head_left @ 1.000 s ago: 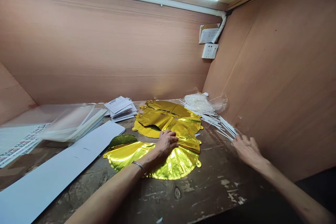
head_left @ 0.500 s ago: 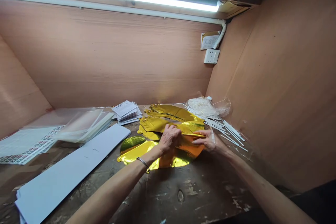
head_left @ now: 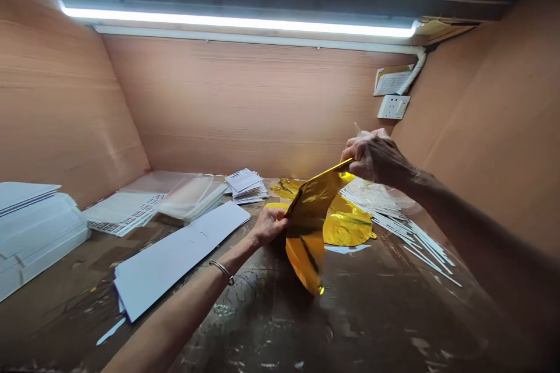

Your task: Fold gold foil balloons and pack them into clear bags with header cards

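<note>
1. The right hand (head_left: 374, 154), fingers closed, pinches the top edge of a gold foil (head_left: 312, 210), which hangs above the middle of the desk (head_left: 371, 315).
2. The left hand (head_left: 269, 224) grips the gold foil's lower left edge, fingers closed on it.
3. A foil pile (head_left: 350, 227) lies just beyond, with white sticks (head_left: 415, 236) to the right.

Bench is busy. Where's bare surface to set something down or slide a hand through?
Bare: table front, between white card sheets and straws, in front of the gold foil held by left hand and right hand; also front-left, between sheets and white stack. Crowded: back row of label sheets, clear bags, leaflets, foil pile.
</note>
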The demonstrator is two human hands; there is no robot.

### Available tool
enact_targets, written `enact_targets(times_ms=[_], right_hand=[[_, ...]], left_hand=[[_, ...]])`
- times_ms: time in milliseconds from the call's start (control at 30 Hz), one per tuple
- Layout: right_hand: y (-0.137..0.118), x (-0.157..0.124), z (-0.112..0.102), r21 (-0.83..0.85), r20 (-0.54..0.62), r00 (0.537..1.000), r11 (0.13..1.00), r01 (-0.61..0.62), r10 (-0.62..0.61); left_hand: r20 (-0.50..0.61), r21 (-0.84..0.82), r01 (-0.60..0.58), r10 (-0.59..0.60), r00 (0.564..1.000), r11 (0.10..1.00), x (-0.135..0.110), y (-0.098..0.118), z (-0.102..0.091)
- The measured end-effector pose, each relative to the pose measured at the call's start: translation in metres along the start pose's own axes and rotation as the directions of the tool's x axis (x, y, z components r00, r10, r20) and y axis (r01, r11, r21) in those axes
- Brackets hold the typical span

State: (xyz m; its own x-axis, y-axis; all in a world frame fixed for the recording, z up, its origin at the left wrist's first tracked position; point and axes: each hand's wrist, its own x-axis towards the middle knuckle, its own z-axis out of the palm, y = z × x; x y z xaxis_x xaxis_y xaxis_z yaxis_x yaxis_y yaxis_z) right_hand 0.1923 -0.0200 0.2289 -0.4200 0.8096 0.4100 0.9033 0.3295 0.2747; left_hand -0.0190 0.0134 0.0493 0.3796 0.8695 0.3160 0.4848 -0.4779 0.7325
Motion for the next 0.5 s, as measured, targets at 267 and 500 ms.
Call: enact_targets(times_ms=[267,500], right_hand=[[-0.016,0.040,-0.035,-0.185,-0.097,0.993,0.982,0.043,-0.062],[0.005,0.023,-0.045,-0.174,-0.203,0.963,0.974,0.145,-0.179]], left_hand=[[-0.154,0.148,0.107,-0.083,0.984,0.983,-0.017,-0.006,0.018],[-0.145,0.484,0.165,-0.107,0.984,0.860,0.008,-0.034,-0.007]])
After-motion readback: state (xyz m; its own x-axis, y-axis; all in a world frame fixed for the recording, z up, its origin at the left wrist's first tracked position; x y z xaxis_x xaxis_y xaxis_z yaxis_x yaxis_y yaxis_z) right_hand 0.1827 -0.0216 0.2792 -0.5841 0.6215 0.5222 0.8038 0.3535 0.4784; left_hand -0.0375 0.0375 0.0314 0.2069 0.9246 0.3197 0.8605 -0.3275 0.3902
